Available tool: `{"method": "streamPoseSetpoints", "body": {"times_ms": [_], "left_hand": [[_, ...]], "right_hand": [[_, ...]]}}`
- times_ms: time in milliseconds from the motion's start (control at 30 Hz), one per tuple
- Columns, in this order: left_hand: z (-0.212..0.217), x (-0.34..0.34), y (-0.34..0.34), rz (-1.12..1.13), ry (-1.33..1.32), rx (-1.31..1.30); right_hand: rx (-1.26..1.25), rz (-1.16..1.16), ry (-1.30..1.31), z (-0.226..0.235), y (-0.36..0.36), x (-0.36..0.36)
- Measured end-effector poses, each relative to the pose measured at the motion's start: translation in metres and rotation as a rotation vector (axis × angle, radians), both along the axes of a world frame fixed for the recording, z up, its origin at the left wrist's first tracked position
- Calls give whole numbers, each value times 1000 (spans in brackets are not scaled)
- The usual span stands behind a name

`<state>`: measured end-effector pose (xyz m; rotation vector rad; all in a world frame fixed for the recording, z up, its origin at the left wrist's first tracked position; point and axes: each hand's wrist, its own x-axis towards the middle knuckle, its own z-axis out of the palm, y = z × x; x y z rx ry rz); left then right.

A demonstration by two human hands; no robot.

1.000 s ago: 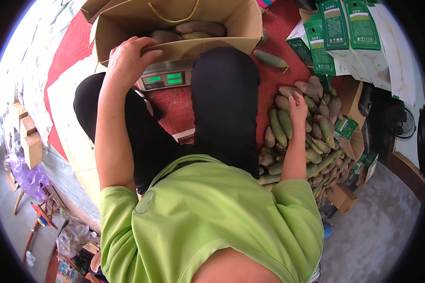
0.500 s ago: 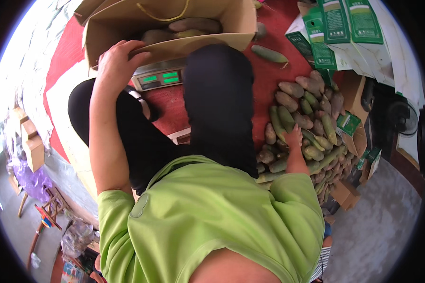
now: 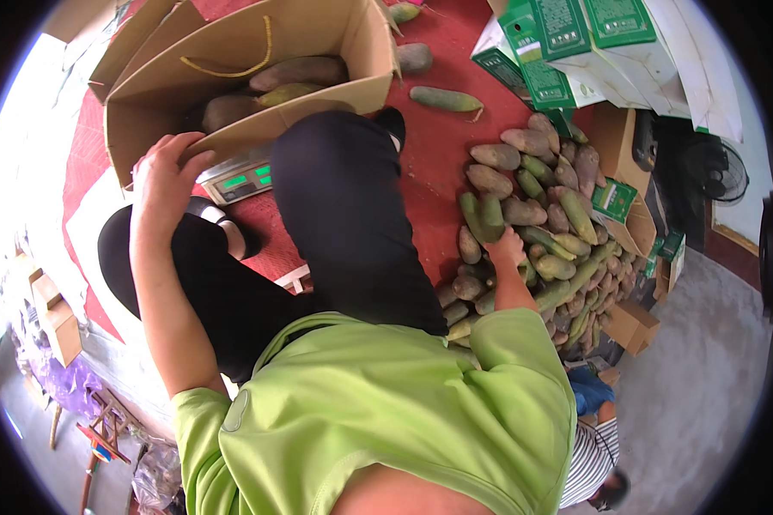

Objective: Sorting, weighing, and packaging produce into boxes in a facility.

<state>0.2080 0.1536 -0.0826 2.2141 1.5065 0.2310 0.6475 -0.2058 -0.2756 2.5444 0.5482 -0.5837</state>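
My left hand [image 3: 161, 178] is at the near edge of an open cardboard box [image 3: 232, 51], its fingers over the rim and the thumb pointing along the outer wall. Inside the box lie several brownish and green radishes [image 3: 299, 72]. Beneath the box, a digital scale [image 3: 236, 182] shows lit green displays. To my right, my right hand [image 3: 507, 247] is closed round the lower end of a green radish [image 3: 490, 218], on top of a large heap of soil-dusted radishes [image 3: 524, 211].
Loose radishes [image 3: 446, 98] lie on the red mat [image 3: 421, 163] beyond my knee. White and green cartons [image 3: 601, 51] stand at the far right. A small brown box [image 3: 632, 327] and a person in a striped top [image 3: 588, 463] are behind the heap. Purple plastic [image 3: 70, 378] lies left.
My view has swung, so box and heap appear further left. My right hand has closed on a green radish and raised its end slightly. The left hand stays at the box rim.
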Motion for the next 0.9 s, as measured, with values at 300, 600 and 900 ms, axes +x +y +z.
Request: {"method": "streamPoseSetpoints", "body": {"times_ms": [300,600,900], "left_hand": [[0,0,-3,-16,47,1],[-4,-3,2,-8,46,-10],[-4,-6,2,-15,92,-17]], "right_hand": [[960,-576,549,-21,14,23],[1288,388,658,182,218,-26],[1194,1216,398,278,346,-151]]}}
